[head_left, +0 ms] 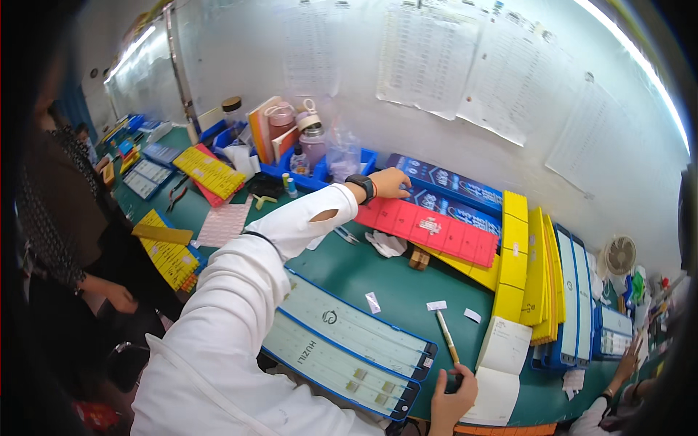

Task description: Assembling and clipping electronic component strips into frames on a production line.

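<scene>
My left hand (390, 183), with a black watch at the wrist, reaches across the table to the far edge of a long red panel (425, 231). Its fingers bend down there beside a dark blue printed box (447, 176); what lies under the fingertips is hidden. Low on the right, my right hand (454, 396) hovers with fingers half bent and the thumb apart. Just beyond its fingertips lies a gold-coloured pen (447, 338). Under my left arm, a blue-edged case with pale panels (342, 341) lies opened flat, small tan pieces at its right end.
Yellow panels (512, 254) and blue-edged cases (574, 291) stand on the right. An opened notebook (498, 370) lies beside my right hand. Small white labels (436, 306), pliers (347, 235) and a wooden block (419, 259) dot the green table. Another person (87, 211) stands at left.
</scene>
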Demonstrator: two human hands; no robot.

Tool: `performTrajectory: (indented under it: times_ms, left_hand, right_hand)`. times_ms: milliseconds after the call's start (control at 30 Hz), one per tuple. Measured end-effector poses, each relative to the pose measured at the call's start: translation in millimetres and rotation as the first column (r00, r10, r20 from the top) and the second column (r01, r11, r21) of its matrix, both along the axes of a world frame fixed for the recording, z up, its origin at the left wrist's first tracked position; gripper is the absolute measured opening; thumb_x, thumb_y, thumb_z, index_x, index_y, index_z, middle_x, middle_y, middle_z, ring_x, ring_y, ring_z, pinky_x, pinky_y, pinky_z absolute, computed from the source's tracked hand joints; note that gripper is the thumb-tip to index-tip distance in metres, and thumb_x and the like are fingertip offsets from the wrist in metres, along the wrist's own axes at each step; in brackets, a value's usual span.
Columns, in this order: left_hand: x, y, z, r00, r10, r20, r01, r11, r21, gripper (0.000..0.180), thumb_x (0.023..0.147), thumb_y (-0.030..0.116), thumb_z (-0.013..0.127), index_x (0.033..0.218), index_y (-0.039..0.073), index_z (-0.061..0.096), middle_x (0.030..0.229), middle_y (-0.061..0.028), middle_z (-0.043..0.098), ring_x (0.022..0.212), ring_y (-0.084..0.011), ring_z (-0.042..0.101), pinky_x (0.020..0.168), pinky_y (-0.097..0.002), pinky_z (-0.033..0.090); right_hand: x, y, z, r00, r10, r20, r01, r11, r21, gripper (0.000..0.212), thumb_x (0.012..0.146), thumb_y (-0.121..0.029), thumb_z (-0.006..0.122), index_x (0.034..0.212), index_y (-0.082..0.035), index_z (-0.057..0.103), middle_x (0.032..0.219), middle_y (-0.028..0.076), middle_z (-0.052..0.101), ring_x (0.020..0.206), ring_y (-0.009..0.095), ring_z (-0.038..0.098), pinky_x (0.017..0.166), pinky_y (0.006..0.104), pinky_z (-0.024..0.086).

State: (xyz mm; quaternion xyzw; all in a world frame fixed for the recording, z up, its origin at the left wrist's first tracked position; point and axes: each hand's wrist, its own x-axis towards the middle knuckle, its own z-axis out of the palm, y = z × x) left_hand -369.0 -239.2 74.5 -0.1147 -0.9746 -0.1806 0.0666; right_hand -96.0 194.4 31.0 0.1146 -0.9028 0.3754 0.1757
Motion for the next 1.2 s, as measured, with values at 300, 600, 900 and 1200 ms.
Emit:
performTrajectory:
  times_ms: [300, 600, 900, 1200]
  left_hand:
    - [-33, 31, 10, 0.942, -0.044, 0.332, 0.188, 0.889, -0.417, 0.1, 0.055, 0.05, 0.08, 0.133, 0.0, 0.043, 0.128, -0.0202, 0.043, 0.118, -0.0339, 0.046, 0.1, -0.0373, 0.038]
    - [32, 15, 98, 0.981, -0.131, -0.144, 0.068, 0.924, -0.377, 0.084, 0.053, 0.045, 0.078, 0.119, 0.0, 0.051, 0.112, -0.0178, 0.053, 0.102, -0.0331, 0.054, 0.087, -0.0385, 0.045]
    - [232, 23, 161, 0.912, 0.176, -0.371, -0.189, 0.982, 0.0, 0.079, 0.053, 0.031, 0.083, 0.118, 0.0, 0.048, 0.108, -0.0149, 0.054, 0.101, -0.0261, 0.056, 0.092, -0.0338, 0.042]
    - [378, 143, 101, 0.942, -0.094, 0.321, -0.053, 0.905, 0.423, 0.091, 0.058, 0.04, 0.083, 0.125, -0.002, 0.038, 0.109, -0.0217, 0.056, 0.098, -0.0301, 0.06, 0.085, -0.0331, 0.047]
  right_hand:
    - [-5, -4, -3, 0.991, -0.061, 0.117, 0.04, 0.983, 0.178, 0.036, 0.075, -0.017, 0.072, 0.107, -0.005, 0.06, 0.086, 0.004, 0.059, 0.087, 0.025, 0.051, 0.081, 0.037, 0.04]
    - [-8, -6, -5, 1.0, -0.011, 0.007, 0.009, 0.968, 0.25, 0.036, 0.076, -0.015, 0.071, 0.109, -0.005, 0.058, 0.102, 0.009, 0.058, 0.102, 0.029, 0.049, 0.092, 0.0399, 0.037]
    - [32, -31, 61, 0.768, 0.617, 0.17, -0.48, 0.732, -0.483, 0.053, 0.081, -0.021, 0.067, 0.126, 0.002, 0.048, 0.127, 0.016, 0.049, 0.119, 0.028, 0.047, 0.101, 0.0395, 0.034]
    - [9, -84, 82, 0.499, 0.859, -0.114, -0.235, 0.007, -0.972, 0.102, 0.077, -0.033, 0.075, 0.146, -0.005, 0.005, 0.144, 0.02, 0.025, 0.132, 0.033, 0.034, 0.106, 0.0449, 0.034]
